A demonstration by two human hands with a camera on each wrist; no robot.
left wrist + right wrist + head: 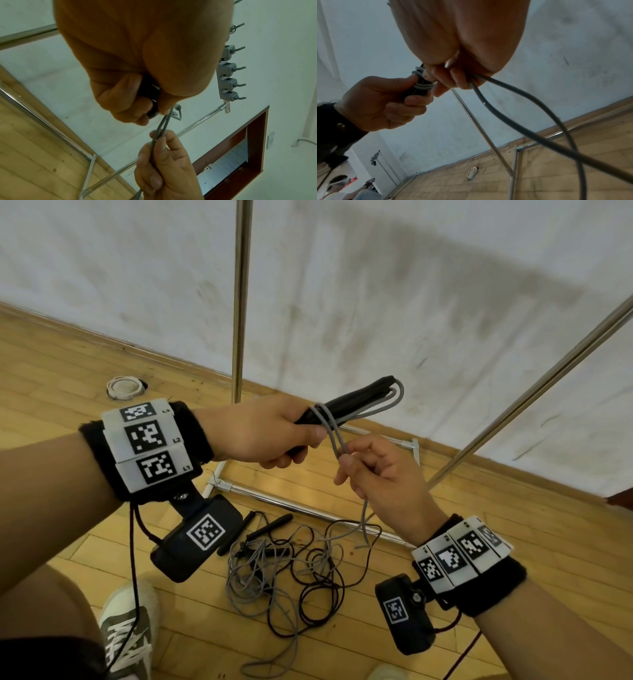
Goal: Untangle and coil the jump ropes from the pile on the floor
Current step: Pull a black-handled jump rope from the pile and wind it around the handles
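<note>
Head view shows the wooden floor (445, 542) beneath both hands, and lying on it, below and between the wrists, the pile (291, 563) of grey and dark cords with a few black handles mixed in, so most of the job seems undone. Beyond the hands stands a metal rack (241, 302), its base bars resting on the floor just past the pile, and a round white fitting (124, 387) sits in the floor beyond the left wrist. Up at hand height, the left hand (263, 433) is curled firmly round the 2 black handles (356, 398) of 1 jump rope, with folded grey loops lying alongside them and poking out past the fingers. The right hand (380, 470), just beside it, pinches the doubled grey rope (337, 440) between thumb and fingers; a couple of turns already cross the handles next to the left thumb, and the loose tail hangs down from the right palm toward the pile. The step looks like binding the coiled bundle. Next, I judge, the right hand must carry the cord round the handles while the left keeps the loops from slipping. The hanging tail could snag the tangle below.
</note>
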